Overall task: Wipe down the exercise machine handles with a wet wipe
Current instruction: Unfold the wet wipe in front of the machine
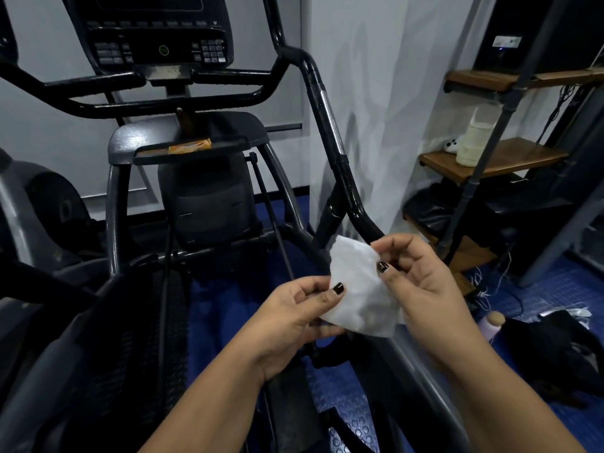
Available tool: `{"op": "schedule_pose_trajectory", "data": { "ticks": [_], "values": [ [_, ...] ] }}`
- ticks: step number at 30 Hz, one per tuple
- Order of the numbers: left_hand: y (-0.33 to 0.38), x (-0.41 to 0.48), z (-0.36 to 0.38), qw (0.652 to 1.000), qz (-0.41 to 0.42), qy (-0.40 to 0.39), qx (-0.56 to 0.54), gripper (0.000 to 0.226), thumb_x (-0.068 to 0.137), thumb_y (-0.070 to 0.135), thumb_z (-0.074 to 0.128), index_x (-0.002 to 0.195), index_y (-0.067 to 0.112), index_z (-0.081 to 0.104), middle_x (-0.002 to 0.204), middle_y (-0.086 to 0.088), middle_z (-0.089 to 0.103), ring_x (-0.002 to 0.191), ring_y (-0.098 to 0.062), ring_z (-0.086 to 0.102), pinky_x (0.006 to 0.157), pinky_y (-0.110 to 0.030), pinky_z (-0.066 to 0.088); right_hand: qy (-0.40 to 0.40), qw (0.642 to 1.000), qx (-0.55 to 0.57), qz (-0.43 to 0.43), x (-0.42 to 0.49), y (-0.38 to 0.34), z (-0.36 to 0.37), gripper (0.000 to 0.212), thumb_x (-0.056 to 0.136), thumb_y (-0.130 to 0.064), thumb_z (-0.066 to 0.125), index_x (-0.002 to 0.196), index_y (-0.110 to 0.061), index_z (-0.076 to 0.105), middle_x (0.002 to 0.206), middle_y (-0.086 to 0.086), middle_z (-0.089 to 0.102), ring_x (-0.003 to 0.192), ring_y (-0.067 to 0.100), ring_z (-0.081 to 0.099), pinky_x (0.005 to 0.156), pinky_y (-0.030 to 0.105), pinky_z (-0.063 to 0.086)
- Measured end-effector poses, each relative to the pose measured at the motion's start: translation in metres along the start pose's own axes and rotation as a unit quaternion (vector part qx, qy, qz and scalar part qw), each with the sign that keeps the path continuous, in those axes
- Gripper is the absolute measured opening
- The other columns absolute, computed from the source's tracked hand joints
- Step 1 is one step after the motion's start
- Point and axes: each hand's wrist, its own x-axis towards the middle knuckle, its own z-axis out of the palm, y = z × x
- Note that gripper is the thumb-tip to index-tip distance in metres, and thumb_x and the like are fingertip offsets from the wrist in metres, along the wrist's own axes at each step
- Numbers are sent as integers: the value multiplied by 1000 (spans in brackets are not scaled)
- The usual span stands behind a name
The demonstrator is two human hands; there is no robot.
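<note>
Blue studded rubber flooring (555, 289) and a pale wall surround a black exercise machine with a dark keypad console (153, 31).

**Position of the task item.** The crumpled white wet wipe (358, 289) is held in the air in front of the lower end of the long black right-side handle with a chrome band (330, 125). Whether wipe and handle touch cannot be told.

**Hand state.** The left hand (294, 318) pinches the wipe's lower left edge between thumb and fingers. The right hand (425, 282) pinches its upper right edge the same way. Neither hand is on a handle.

**Hazards (judged).**
- Pulling the two pinched edges apart too hard could tear the thin sheet.
- An edge-only hold is weak; a slip would drop the wipe onto the floor and soil it.
- A crumpled wipe gives little contact area, so parts of the handle could be missed.
- Moisture carried up to the console keys could harm the electronics.

**Count.**
- Wet wipes: one.
- Hands: two.
- Long side handles fully in view: one, plus the black curved front bars (163, 103) under the console.
- Consoles: one.
- Orange packets (189, 146) on the machine's tray: one.
- Wooden shelf unit (490, 158): one, at least three boards showing.
</note>
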Motion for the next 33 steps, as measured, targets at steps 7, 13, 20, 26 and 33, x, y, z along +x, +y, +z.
{"op": "schedule_pose_trajectory", "data": {
  "ticks": [7, 13, 20, 26, 33],
  "values": [
    [2, 10, 4, 988, 82, 117, -65, 26, 74, 14, 71, 94, -2, 65, 88, -16, 69, 68, -17, 68, 54, -23, 54, 81, 968, -222, -85, -9, 6, -7, 25, 91, -4, 60, 100, -27, 62, 105, -9, 58, 97, 6, 59, 76, 14, 48],
    [4, 11, 13, 984, 107, 129, -58, 20, 69, 17, 76, 76, 8, 60, 75, -13, 63, 56, -18, 59, 44, -21, 48, -22, 967, -235, -99, -17, 5, 3, 33, 66, -32, 87, 93, -26, 70, 96, -13, 64, 92, 8, 61, 74, 13, 48],
    [-2, 15, 21, 983, 115, 111, -93, 28, 68, 16, 75, 66, 8, 48, 67, -10, 63, 59, -18, 65, 49, -27, 55, -4, 973, -207, -99, -18, 12, 2, 22, 82, -5, 75, 84, -27, 71, 85, -12, 68, 86, 5, 66, 73, 10, 47],
    [-10, 22, 12, 981, 97, 148, -77, 22, 74, 22, 75, 71, 11, 56, 73, -8, 66, 67, -18, 65, 57, -29, 57, 73, 990, -116, -37, -12, 15, -31, 20, 92, -7, 62, 86, -26, 64, 86, 0, 68, 83, 19, 65, 74, 33, 53],
    [-29, 29, 19, 991, 89, 99, 1, 21, 80, -1, 73, 92, 7, 58, 73, -6, 70, 64, -16, 67, 54, -24, 53, 220, 951, -215, 29, 7, -1, -90, 27, 98, -9, 45, 90, -32, 59, 87, -8, 63, 73, 4, 57, 59, 26, 42]
  ]
}}
